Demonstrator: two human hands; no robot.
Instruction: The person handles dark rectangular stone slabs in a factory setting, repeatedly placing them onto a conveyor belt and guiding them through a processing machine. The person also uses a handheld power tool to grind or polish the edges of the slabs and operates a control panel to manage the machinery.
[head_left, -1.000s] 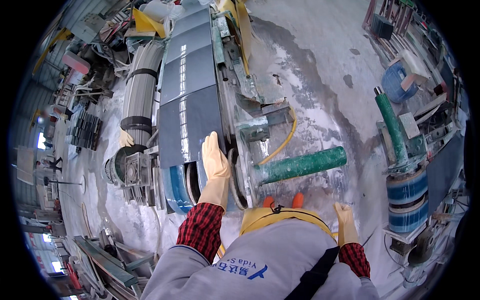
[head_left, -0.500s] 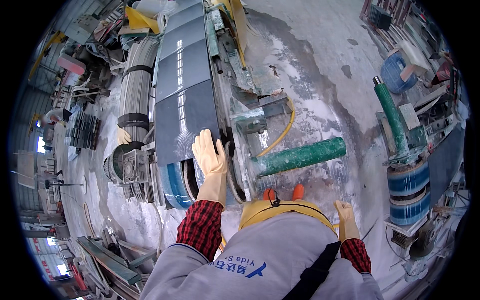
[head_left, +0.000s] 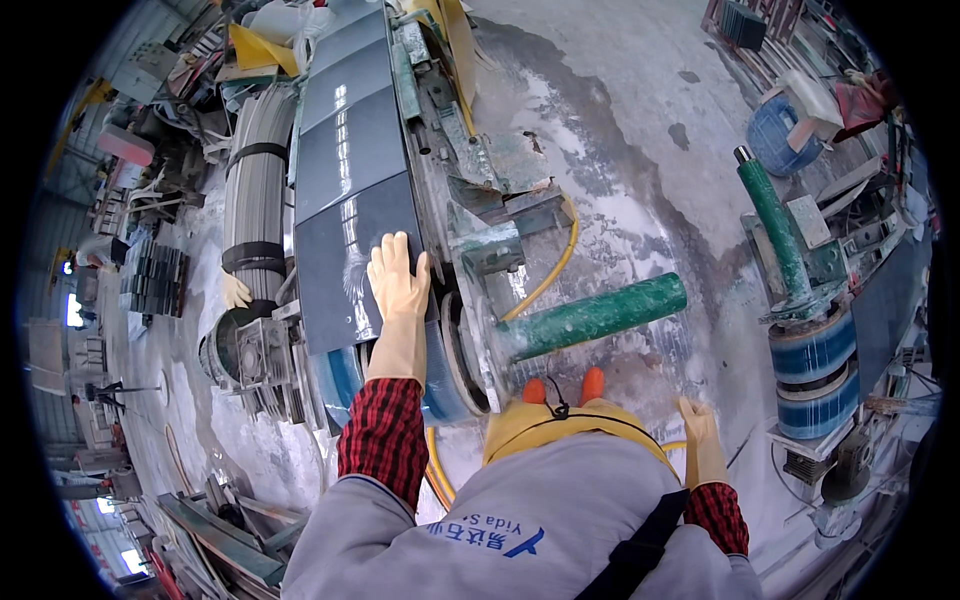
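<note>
My left hand [head_left: 397,290], in a pale rubber glove with a red plaid sleeve behind it, lies flat with fingers together on the near right edge of a dark polished stone slab [head_left: 345,265]. The slab rests at the near end of a conveyor belt [head_left: 345,120] that carries more dark slabs away from me. My right hand [head_left: 702,445], also gloved, hangs beside my hip with its fingers loosely down and holds nothing. A green roller [head_left: 595,315] sticks out to the right of the machine, in front of my orange boots [head_left: 565,388].
A yellow hose [head_left: 545,280] curves over the wet concrete floor [head_left: 640,130]. A second machine with a green roller [head_left: 775,225] and blue-striped drum [head_left: 815,375] stands at the right. Grey ribbed ducting [head_left: 255,200] and stacked dark tiles [head_left: 150,280] lie at the left.
The view has shifted slightly and my left hand has slid a little farther along the slab's near edge. My right hand stays at my side.
</note>
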